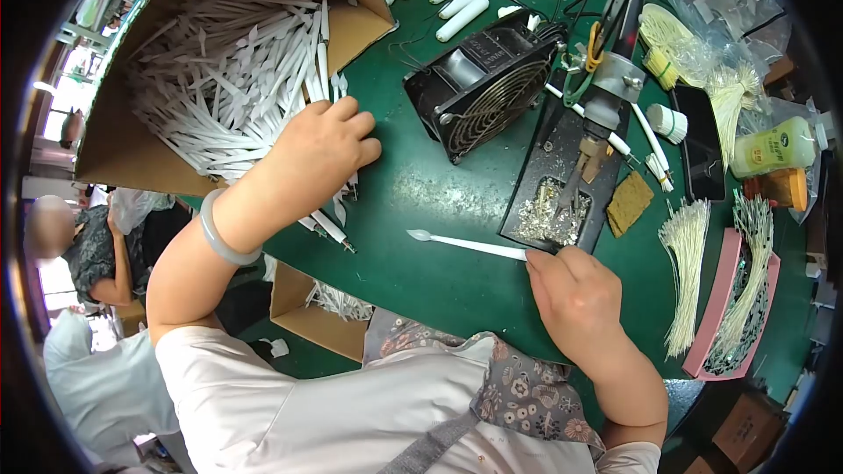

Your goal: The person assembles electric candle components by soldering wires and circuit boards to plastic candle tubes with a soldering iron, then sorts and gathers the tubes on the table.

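Note:
My right hand point(575, 294) pinches the lower end of a slim white stick with a flame-shaped tip point(465, 244), like an electric candle; the tip points left over the green table. At the box edge, my left hand point(329, 145) is closed over several more white flame-tipped sticks point(332, 226), whose ends show above and below the fingers. Its fingertips are partly hidden. Beside it, a large cardboard box point(364, 31) holds a heap of the same sticks. Just above my right hand is a soldering stand point(527, 197) with solder scraps under the iron's tip point(575, 184).
A black fan point(479, 79) stands mid-table, with white tubes point(461, 17) behind it. Right are a brown sponge point(630, 204), phone point(700, 145), bottle point(777, 149), wire bundles point(685, 276) and a pink tray point(716, 307). A smaller box point(320, 320) sits below the table; another person point(101, 246) is at left.

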Action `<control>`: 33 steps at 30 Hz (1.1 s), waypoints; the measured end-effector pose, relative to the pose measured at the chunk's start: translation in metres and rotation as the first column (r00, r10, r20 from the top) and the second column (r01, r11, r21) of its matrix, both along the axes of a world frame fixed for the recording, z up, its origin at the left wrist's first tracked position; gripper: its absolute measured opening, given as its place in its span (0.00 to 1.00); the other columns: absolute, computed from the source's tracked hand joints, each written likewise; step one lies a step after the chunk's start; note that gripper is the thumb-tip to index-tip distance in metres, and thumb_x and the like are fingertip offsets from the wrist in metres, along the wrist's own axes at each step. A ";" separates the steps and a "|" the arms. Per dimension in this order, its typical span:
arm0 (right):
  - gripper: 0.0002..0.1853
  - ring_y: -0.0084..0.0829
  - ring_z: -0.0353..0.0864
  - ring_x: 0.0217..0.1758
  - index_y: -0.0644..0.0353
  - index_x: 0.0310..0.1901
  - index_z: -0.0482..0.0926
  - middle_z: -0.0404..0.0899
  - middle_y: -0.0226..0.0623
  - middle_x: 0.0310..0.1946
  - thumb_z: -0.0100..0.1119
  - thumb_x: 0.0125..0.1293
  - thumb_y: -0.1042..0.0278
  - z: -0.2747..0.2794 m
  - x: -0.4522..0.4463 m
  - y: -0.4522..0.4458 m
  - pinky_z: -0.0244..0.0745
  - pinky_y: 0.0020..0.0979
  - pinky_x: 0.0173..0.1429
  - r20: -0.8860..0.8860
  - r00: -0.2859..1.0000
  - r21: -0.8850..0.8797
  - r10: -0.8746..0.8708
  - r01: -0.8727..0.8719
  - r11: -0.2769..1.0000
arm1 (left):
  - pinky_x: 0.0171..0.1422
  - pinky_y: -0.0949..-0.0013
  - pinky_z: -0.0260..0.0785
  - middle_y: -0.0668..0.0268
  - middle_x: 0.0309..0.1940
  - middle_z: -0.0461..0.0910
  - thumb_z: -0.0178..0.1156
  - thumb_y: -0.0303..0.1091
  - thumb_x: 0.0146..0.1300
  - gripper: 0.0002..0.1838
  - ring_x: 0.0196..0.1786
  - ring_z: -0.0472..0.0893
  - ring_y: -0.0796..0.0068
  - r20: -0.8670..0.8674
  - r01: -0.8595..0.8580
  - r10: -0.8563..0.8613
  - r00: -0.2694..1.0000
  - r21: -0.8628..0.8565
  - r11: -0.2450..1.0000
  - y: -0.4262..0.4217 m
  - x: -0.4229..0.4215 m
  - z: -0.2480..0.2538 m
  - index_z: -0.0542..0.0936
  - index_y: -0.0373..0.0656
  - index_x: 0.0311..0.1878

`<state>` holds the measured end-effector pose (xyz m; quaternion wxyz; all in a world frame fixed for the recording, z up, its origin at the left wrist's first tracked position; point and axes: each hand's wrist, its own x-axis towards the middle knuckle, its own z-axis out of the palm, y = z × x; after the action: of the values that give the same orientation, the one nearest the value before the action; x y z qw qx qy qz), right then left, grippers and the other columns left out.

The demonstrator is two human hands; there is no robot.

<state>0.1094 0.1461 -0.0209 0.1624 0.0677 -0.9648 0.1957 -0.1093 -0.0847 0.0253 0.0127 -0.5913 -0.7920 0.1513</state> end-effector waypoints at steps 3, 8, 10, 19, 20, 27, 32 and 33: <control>0.11 0.30 0.73 0.22 0.59 0.36 0.80 0.65 0.32 0.22 0.62 0.47 0.76 -0.001 0.000 -0.001 0.69 0.30 0.24 -0.025 1.000 -0.021 -0.002 0.001 1.000 | 0.51 0.66 0.65 0.69 0.31 0.71 0.60 0.33 0.47 0.05 0.43 0.72 0.68 -0.046 0.060 -0.063 0.997 -0.071 0.996 0.002 0.001 0.000 0.76 0.48 0.29; 0.09 0.35 0.73 0.21 0.59 0.35 0.80 0.69 0.34 0.21 0.66 0.49 0.77 0.003 0.001 -0.003 0.68 0.33 0.25 -0.010 1.000 -0.108 -0.001 0.000 0.994 | 0.62 0.63 0.63 0.70 0.30 0.73 0.58 0.34 0.49 0.04 0.45 0.73 0.69 -0.142 0.193 -0.213 0.967 -0.139 0.971 0.003 -0.003 -0.002 0.74 0.48 0.28; 0.10 0.33 0.73 0.21 0.59 0.34 0.80 0.68 0.33 0.21 0.65 0.48 0.77 0.002 0.001 -0.002 0.68 0.32 0.24 -0.036 0.999 -0.120 0.006 -0.010 0.993 | 0.66 0.61 0.61 0.69 0.30 0.73 0.58 0.34 0.49 0.04 0.46 0.74 0.68 -0.144 0.223 -0.245 0.959 -0.155 0.962 0.004 -0.008 -0.007 0.73 0.48 0.28; 0.13 0.29 0.70 0.18 0.60 0.37 0.81 0.67 0.30 0.21 0.66 0.47 0.78 0.006 0.003 0.001 0.65 0.28 0.21 -0.180 0.982 -0.234 0.051 -0.093 0.968 | 0.60 0.48 0.68 0.65 0.29 0.69 0.59 0.34 0.45 0.13 0.40 0.74 0.65 -0.228 0.480 -0.423 0.877 0.465 0.744 0.018 0.017 -0.001 0.67 0.46 0.33; 0.13 0.29 0.70 0.17 0.60 0.38 0.81 0.68 0.31 0.20 0.66 0.47 0.78 0.010 0.003 0.001 0.65 0.28 0.20 -0.186 0.980 -0.273 0.066 -0.116 0.955 | 0.52 0.52 0.73 0.64 0.29 0.69 0.59 0.33 0.43 0.13 0.35 0.74 0.65 -0.171 0.481 -0.478 0.862 0.575 0.662 0.021 0.030 -0.002 0.67 0.46 0.32; 0.14 0.28 0.71 0.17 0.62 0.39 0.81 0.72 0.33 0.18 0.67 0.48 0.78 0.018 0.003 0.002 0.65 0.27 0.19 -0.241 0.969 -0.536 0.052 -0.177 0.826 | 0.28 0.73 0.63 0.64 0.27 0.69 0.46 0.33 0.69 0.11 0.24 0.69 0.76 0.961 -0.586 -0.271 -0.053 0.189 0.788 0.035 0.118 -0.016 0.66 0.35 0.48; 0.12 0.28 0.74 0.18 0.64 0.38 0.81 0.75 0.35 0.20 0.66 0.48 0.80 0.020 0.002 0.002 0.68 0.26 0.20 -0.229 0.972 -0.582 0.056 -0.183 0.792 | 0.28 0.78 0.63 0.69 0.28 0.68 0.40 0.37 0.74 0.12 0.23 0.67 0.84 0.886 -0.606 -0.243 -0.395 -0.052 0.794 0.049 0.127 -0.025 0.63 0.37 0.49; 0.12 0.28 0.75 0.19 0.64 0.37 0.81 0.75 0.35 0.20 0.66 0.49 0.80 0.020 0.002 0.002 0.68 0.26 0.21 -0.221 0.974 -0.588 0.049 -0.173 0.790 | 0.28 0.79 0.62 0.68 0.28 0.68 0.40 0.37 0.74 0.12 0.23 0.67 0.84 0.869 -0.598 -0.232 -0.437 -0.088 0.797 0.052 0.127 -0.024 0.63 0.38 0.49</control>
<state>0.1118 0.1484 -0.0013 0.2566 0.0880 -0.8258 0.4945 0.0180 -0.0331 0.0014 -0.5281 -0.2428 -0.5344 -0.6137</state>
